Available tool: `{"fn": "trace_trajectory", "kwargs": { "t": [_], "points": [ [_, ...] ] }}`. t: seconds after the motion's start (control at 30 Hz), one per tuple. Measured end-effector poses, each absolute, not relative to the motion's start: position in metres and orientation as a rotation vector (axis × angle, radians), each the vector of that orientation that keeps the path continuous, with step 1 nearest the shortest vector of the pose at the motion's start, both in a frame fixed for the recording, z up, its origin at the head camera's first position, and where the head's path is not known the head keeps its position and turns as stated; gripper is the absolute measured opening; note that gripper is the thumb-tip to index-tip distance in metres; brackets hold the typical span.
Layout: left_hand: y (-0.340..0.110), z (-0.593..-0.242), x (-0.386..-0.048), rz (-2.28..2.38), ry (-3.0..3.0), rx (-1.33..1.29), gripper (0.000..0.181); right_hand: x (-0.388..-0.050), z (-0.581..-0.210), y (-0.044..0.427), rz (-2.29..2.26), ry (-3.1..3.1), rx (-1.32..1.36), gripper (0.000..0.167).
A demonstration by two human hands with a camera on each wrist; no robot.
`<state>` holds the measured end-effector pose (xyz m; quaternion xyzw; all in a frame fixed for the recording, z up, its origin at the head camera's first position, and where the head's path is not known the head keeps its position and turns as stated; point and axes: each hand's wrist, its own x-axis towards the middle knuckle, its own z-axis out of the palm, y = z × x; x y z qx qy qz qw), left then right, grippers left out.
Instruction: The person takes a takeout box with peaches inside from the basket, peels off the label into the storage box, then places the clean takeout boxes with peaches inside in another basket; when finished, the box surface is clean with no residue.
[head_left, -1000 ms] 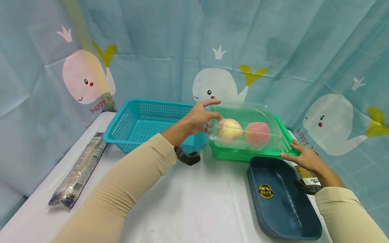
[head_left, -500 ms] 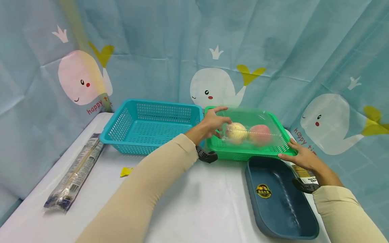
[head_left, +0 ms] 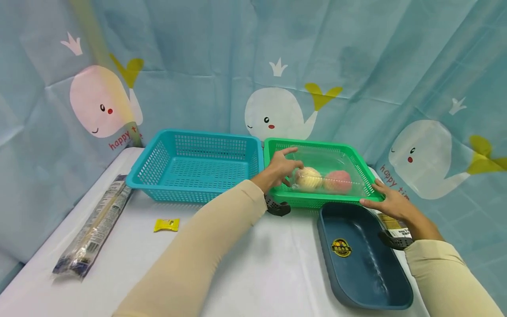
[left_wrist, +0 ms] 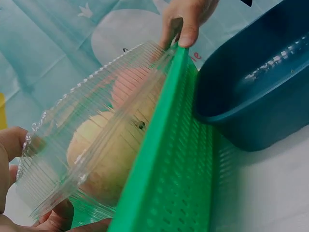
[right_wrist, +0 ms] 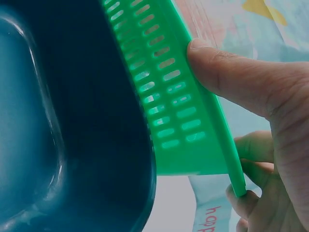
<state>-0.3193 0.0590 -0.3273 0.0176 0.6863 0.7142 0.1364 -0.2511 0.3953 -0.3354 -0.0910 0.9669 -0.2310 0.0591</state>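
My left hand (head_left: 280, 168) holds the left end of a clear plastic fruit box (head_left: 322, 154), thumb and fingers spread round its end. Inside the box sit a pale yellow, peach-like fruit (left_wrist: 99, 154) and a pinkish-red fruit (head_left: 337, 181). The box lies within the green perforated basket (head_left: 273, 147); whether it touches the bottom I cannot tell. At the basket's front right corner my right hand (head_left: 394, 203) grips the rim, with the thumb (right_wrist: 227, 72) on one side and the fingers round the corner.
A blue perforated basket (head_left: 194, 191) stands left of the green one. In front of the green basket lies a dark blue tub (head_left: 356, 259). A small yellow packet (head_left: 166, 225) and a long plastic-wrapped package (head_left: 95, 229) are at left. A whale-print curtain (head_left: 222, 53) hangs behind.
My left hand has moved right and down, lowering the clear box with the fruit into the green basket. The yellow packet has come out from behind my left sleeve. My right hand stays at the rim.
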Motion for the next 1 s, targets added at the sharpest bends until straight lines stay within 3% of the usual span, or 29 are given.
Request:
{"fn": "trace_trajectory", "kwargs": {
  "t": [0.27,0.73,1.0],
  "points": [
    [0.060,-0.339,-0.324,2.060,2.032,-0.066,0.063,-0.250,-0.338,0.391,-0.685,2.927,-0.274,0.095],
    [0.066,-0.339,-0.321,1.893,2.151,-0.027,0.058,-0.250,-0.337,0.392,-0.676,2.936,-0.274,0.096],
    [0.064,-0.340,-0.320,1.785,2.059,0.167,0.054,-0.250,-0.335,0.394,-0.645,2.947,-0.270,0.096]
  ]
}}
